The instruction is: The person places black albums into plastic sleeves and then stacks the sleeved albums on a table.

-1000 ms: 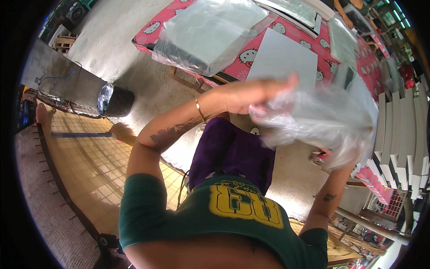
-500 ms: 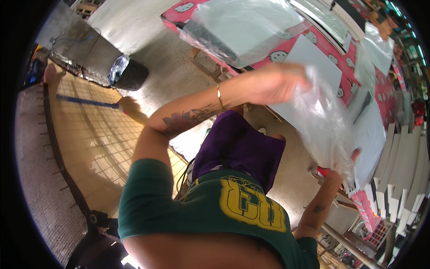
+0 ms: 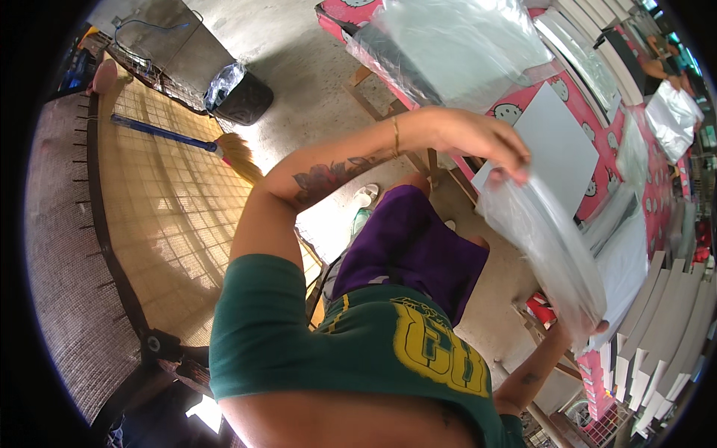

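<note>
Clear plastic film hung in front of the person and off to the right, stretched between the two hands. Its long axis ran aslant, from the left hand at the upper end down to the right hand at the lower right. The left fingers were closed in a pinch on the upper end; the right hand sat partly behind the film, a fingertip showing past its edge, and how tightly it gripped could not be told. Concrete floor showed between the purple shorts and the film's left edge, leaving room there. Beyond the left hand, a white panel lay on the pink-covered bench, with a large plastic-wrapped sheet farther along the bench edge.
</note>
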`<state>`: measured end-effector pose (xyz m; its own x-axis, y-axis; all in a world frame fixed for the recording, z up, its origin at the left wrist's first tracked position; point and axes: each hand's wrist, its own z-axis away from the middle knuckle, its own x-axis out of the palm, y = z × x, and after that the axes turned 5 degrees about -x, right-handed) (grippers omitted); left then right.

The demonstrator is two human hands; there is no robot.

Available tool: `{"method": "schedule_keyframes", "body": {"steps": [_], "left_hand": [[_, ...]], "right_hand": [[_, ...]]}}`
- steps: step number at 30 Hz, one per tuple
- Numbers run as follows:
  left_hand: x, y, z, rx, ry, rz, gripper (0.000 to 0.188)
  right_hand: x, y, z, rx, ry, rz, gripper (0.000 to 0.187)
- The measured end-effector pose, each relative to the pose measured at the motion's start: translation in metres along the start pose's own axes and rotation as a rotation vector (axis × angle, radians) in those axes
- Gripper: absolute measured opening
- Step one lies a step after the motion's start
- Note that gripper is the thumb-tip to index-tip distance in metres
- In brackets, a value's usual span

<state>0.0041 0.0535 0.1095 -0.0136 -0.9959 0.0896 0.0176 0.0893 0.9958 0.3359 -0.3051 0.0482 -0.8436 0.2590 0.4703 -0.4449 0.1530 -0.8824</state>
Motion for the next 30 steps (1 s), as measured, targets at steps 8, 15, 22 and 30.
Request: {"method": "schedule_keyframes", "body": {"steps": [8, 15, 22, 30], "left_hand": [[0.060, -0.102, 0.001, 0.039, 1.022, -0.298, 0.024], [0.057, -0.133, -0.013, 0.191, 1.030, -0.207, 0.031], [0.053, -0.134, -0.034, 0.079, 0.998, -0.141, 0.025], [0.051, -0.139, -0.035, 0.102, 0.924, -0.069, 0.019]], "right_hand": [[0.097, 0.110, -0.017, -0.194, 0.660, 0.744, 0.029], [0.100, 0.130, -0.016, -0.264, 0.847, 0.772, 0.043], [0.056, 0.146, -0.015, -0.224, 0.893, 0.747, 0.031], [0.072, 0.127, -0.025, -0.319, 1.020, 0.600, 0.020]]}}
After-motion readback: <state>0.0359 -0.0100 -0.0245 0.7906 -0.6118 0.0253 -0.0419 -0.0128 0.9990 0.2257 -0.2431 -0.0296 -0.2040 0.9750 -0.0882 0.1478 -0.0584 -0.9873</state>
